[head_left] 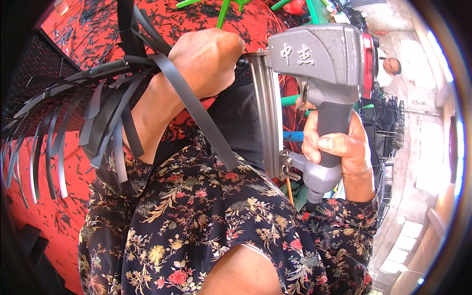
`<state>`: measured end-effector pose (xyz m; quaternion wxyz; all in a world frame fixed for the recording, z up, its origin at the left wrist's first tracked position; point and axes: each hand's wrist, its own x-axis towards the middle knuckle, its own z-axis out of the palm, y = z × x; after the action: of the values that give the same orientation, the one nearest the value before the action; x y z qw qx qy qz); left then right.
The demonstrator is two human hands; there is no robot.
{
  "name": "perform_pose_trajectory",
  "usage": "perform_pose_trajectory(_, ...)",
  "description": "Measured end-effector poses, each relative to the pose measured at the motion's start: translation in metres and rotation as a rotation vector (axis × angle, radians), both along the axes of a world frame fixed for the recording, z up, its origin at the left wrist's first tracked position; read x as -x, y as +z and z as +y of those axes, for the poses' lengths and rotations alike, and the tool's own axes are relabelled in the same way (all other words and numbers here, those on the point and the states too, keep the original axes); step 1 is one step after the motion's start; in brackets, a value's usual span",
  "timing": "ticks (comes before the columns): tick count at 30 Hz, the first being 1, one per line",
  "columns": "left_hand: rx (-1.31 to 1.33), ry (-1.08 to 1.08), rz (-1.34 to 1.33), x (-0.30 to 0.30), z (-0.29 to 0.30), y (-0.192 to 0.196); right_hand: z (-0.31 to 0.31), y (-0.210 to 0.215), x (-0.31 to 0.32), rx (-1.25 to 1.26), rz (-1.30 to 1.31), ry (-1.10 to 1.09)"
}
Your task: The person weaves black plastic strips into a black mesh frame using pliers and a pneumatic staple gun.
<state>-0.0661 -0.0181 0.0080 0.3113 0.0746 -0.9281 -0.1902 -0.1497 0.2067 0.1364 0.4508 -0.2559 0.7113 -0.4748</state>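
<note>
Below the right hand (339,147), its grip wrapped round a grey nail gun (319,64), a red floor (54,216) lies littered with black offcuts, while the left hand (206,61) pinches black strips (98,113), fingertips hidden.

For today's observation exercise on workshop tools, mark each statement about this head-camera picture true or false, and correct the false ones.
1. The right hand grips the handle of a grey metal pneumatic nail gun. True.
2. The left hand lies flat and open on the floor. False: it is closed in a fist, with flat black plastic strips draped across its wrist.
3. The floor is covered in a red mat strewn with short black offcuts. True.
4. The nail gun has a blue end cap. False: its cap is red.
5. The person wears plain white sleeves. False: the sleeves are dark with a floral print.
</note>
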Motion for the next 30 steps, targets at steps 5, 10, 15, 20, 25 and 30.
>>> perform_pose_trajectory(5,0.009,-0.009,-0.020,0.003,0.001,-0.001,0.000,0.001,-0.003,0.025,-0.039,-0.010)
perform_pose_trajectory(10,0.021,0.035,-0.039,0.007,0.011,0.003,0.005,0.005,0.007,0.004,-0.037,0.021)
perform_pose_trajectory(15,0.000,-0.012,-0.013,0.017,0.017,0.000,0.008,0.012,0.015,-0.076,0.006,0.044)
perform_pose_trajectory(20,-0.028,0.000,0.056,0.016,0.015,-0.001,0.003,0.013,0.018,-0.069,-0.015,0.060)
perform_pose_trajectory(25,-0.094,0.006,0.065,0.023,0.010,-0.004,0.002,0.002,0.024,-0.014,-0.041,0.043)
perform_pose_trajectory(30,-0.122,0.022,-0.028,0.017,-0.004,-0.005,0.021,-0.008,0.027,0.232,-0.111,-0.099)
